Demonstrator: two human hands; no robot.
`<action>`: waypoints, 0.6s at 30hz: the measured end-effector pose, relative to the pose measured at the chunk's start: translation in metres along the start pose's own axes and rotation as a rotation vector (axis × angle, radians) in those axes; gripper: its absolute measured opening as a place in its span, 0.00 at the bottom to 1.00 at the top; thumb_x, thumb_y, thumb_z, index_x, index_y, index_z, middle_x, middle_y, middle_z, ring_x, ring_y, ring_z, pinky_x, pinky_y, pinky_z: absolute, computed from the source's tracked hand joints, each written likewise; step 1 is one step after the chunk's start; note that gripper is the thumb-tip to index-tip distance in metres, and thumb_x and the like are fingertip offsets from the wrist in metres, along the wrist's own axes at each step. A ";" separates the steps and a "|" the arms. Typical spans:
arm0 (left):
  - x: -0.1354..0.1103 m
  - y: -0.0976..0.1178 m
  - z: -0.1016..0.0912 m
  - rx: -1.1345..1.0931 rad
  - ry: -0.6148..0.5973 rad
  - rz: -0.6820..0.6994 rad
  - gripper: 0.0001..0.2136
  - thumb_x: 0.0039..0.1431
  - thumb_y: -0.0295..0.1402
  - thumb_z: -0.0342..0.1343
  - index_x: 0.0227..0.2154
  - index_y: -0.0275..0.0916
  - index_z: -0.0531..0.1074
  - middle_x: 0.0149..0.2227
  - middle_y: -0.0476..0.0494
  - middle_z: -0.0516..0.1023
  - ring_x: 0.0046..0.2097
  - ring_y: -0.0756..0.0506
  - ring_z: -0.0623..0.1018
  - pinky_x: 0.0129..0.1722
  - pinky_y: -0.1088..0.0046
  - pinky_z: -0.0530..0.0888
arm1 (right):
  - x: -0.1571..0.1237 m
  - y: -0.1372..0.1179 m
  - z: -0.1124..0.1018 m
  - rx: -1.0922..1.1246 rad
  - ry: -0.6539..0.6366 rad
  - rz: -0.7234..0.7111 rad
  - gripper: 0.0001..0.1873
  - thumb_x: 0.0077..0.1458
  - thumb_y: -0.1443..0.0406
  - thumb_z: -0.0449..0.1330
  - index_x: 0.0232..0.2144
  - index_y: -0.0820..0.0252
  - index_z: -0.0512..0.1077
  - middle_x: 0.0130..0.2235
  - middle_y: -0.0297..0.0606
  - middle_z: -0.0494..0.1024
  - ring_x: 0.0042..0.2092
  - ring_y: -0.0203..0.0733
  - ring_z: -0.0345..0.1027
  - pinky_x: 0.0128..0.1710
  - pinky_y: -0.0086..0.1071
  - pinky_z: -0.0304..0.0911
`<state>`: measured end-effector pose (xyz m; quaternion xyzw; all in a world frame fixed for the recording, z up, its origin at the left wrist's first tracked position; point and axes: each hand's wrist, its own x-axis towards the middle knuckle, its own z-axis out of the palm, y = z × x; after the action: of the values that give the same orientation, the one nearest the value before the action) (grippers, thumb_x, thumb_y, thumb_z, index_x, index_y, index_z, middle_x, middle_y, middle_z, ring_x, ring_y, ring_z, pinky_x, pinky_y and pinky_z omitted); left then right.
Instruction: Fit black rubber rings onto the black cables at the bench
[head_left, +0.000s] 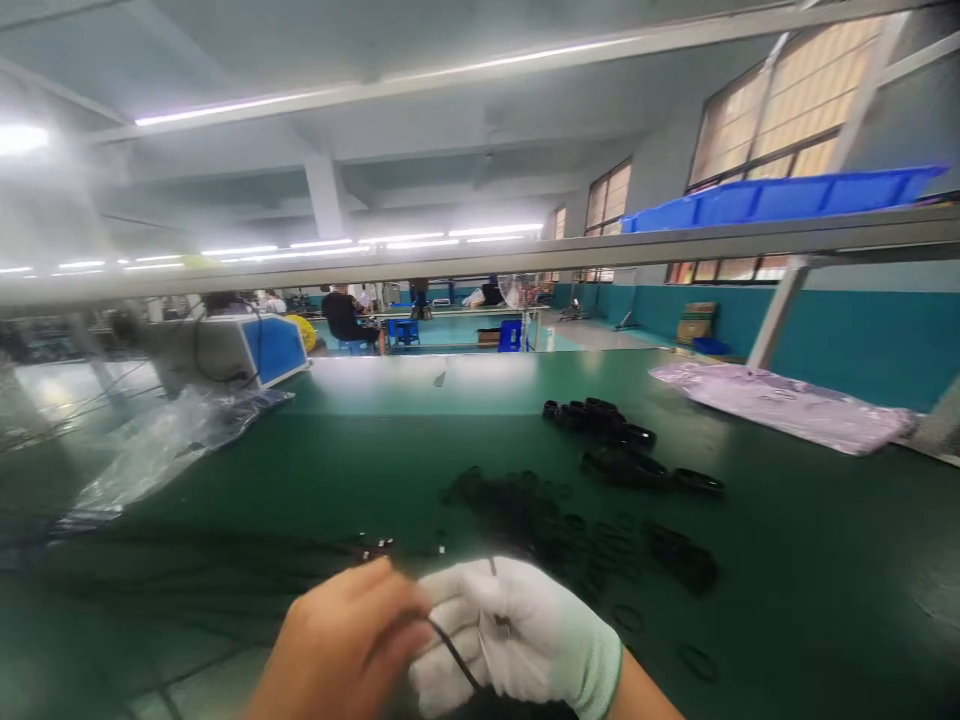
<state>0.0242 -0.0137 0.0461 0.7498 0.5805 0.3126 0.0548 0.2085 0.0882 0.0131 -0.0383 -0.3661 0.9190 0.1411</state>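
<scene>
My left hand [349,640], bare and smeared by motion, has its fingers closed at one end of a thin black cord [456,655]. The cord slants down across the fingers of my right hand [536,625], which wears a white glove with a pale green cuff. Those gloved fingers are curled inward around the cord, and a small dark piece shows at the palm. Beyond the hands lies a heap of thin black rings [525,505] on the green table [360,460]. Thicker black rings [626,465] lie in groups farther right.
Clear plastic [172,440] lies at left, near a blue-and-white machine [274,350]. Dark cables [225,570] stretch across the near left. A pinkish plastic bag [787,405] lies at right, below a shelf bearing a blue bin [780,200]. A person [345,315] sits far back.
</scene>
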 end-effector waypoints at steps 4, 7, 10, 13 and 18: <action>0.035 0.005 -0.010 -0.319 -0.128 -0.178 0.04 0.53 0.29 0.56 0.27 0.40 0.75 0.27 0.52 0.73 0.29 0.51 0.71 0.28 0.78 0.66 | 0.004 0.016 0.005 0.042 -0.114 0.114 0.26 0.47 0.56 0.67 0.43 0.71 0.69 0.35 0.45 0.75 0.40 0.46 0.74 0.46 0.39 0.59; 0.050 0.007 -0.006 -0.374 -0.116 -0.230 0.04 0.51 0.28 0.56 0.26 0.38 0.75 0.27 0.51 0.73 0.29 0.50 0.71 0.29 0.77 0.65 | 0.008 0.025 0.002 0.038 -0.060 0.110 0.25 0.46 0.59 0.68 0.41 0.72 0.70 0.31 0.43 0.75 0.36 0.42 0.73 0.45 0.37 0.58; 0.055 0.000 0.006 -0.406 -0.147 -0.259 0.05 0.51 0.30 0.56 0.26 0.37 0.76 0.27 0.50 0.75 0.31 0.49 0.72 0.31 0.76 0.66 | 0.009 0.027 0.000 0.028 -0.047 0.073 0.25 0.45 0.59 0.68 0.39 0.75 0.70 0.28 0.41 0.73 0.33 0.40 0.71 0.43 0.36 0.58; 0.048 -0.016 0.029 -0.403 -0.206 -0.261 0.11 0.57 0.33 0.50 0.27 0.36 0.76 0.29 0.47 0.78 0.34 0.46 0.75 0.34 0.75 0.68 | 0.008 0.019 0.001 0.093 -0.051 0.000 0.25 0.44 0.57 0.69 0.40 0.68 0.70 0.27 0.34 0.70 0.32 0.38 0.69 0.44 0.40 0.59; 0.001 -0.026 0.064 0.101 -0.128 -0.066 0.11 0.59 0.29 0.47 0.31 0.47 0.75 0.29 0.50 0.79 0.29 0.47 0.77 0.26 0.76 0.67 | 0.010 0.004 0.005 0.184 0.148 -0.282 0.17 0.49 0.59 0.66 0.39 0.63 0.70 0.26 0.27 0.63 0.29 0.31 0.60 0.44 0.44 0.61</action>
<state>0.0370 0.0132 -0.0158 0.7504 0.6154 0.2325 0.0640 0.1972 0.0846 0.0146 -0.0408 -0.2710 0.9143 0.2981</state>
